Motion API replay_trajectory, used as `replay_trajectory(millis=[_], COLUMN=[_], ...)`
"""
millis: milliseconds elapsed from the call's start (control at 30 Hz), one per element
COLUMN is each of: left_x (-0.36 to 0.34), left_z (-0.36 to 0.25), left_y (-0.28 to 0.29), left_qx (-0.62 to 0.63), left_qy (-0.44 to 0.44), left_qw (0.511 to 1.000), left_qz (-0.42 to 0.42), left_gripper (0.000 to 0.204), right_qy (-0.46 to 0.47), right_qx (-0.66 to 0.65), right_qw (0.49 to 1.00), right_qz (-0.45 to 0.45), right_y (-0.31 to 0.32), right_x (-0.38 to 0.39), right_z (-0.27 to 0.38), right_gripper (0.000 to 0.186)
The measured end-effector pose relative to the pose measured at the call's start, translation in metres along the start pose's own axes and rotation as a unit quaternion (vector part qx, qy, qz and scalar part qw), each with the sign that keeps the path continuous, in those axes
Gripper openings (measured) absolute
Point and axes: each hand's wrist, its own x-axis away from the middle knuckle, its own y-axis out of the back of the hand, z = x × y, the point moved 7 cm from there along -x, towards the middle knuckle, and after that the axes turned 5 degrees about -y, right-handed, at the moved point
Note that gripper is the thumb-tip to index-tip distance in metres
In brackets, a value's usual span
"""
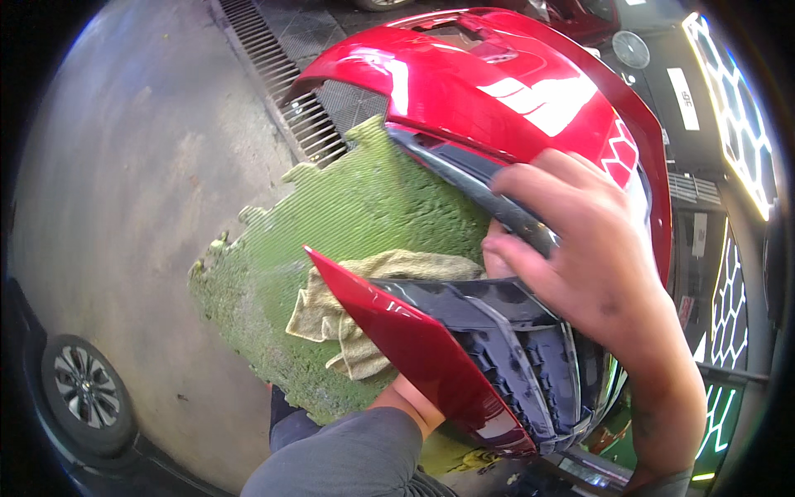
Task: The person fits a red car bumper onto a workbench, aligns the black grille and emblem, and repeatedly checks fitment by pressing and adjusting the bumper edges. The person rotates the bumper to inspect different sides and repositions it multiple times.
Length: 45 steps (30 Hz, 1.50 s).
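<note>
A glossy red car bumper (464, 91) lies on a green foam mat (373, 190), its far part curving away to the upper right. My right hand (580, 240) is closed round a long dark trim strip (455, 170) along the bumper's inner edge, thumb below and fingers over the top. Nearer to me stands a pointed red end piece (397, 331) with black slatted plastic (513, 340) beside it. My left arm passes behind this piece; only the wrist area (411, 403) shows, and its fingers are hidden. A fingertip beside my right thumb cannot be assigned to either hand.
A crumpled beige cloth (356, 331) lies on the mat, partly behind the red piece. Beyond runs a metal floor drain grate (273, 66) in the concrete floor (149, 166). A car wheel (85, 385) stands at the lower left, and a white round fan (631, 50) at the upper right.
</note>
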Motion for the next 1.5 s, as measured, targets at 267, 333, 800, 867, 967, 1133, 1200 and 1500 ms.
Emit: replay_trajectory(millis=[267, 333, 800, 867, 967, 1133, 1200, 1500], left_x=[-0.02, -0.022, -0.015, -0.015, -0.016, -0.017, -0.02, -0.018], left_z=[-0.002, 0.0, 0.003, 0.003, 0.007, 0.011, 0.012, 0.013], left_y=[-0.019, -0.015, -0.024, -0.021, -0.02, -0.024, -0.025, -0.021], left_qx=[0.127, 0.123, 0.111, 0.117, 0.122, 0.069, 0.029, -0.009], left_qy=[-0.022, -0.008, 0.07, 0.074, 0.075, 0.059, 0.038, 0.025], left_qw=[0.991, 0.992, 0.989, 0.987, 0.987, 0.995, 0.997, 1.0], left_qz=[0.019, 0.007, 0.073, 0.082, 0.077, 0.047, 0.063, 0.006], left_gripper=[0.048, 0.049, 0.045, 0.046, 0.048, 0.055, 0.058, 0.063], right_qy=[0.017, 0.062, 0.004, 0.0, -0.001, -0.004, -0.005, -0.083], right_qx=[-0.002, 0.023, 0.024, 0.026, 0.035, 0.032, 0.017, 0.011], right_qw=[1.0, 0.998, 0.997, 0.998, 0.998, 0.999, 1.0, 0.996], right_qz=[-0.005, 0.01, -0.066, -0.065, -0.057, -0.017, -0.001, 0.008], right_y=[-0.018, -0.014, -0.004, -0.005, -0.006, -0.003, -0.001, -0.005], right_x=[-0.003, 0.0, 0.033, 0.035, 0.036, 0.032, 0.031, 0.035], right_z=[-0.02, -0.023, -0.026, -0.029, -0.028, -0.029, -0.028, -0.03], right_gripper=[0.05, 0.05, 0.035, 0.034, 0.033, 0.033, 0.034, 0.041])
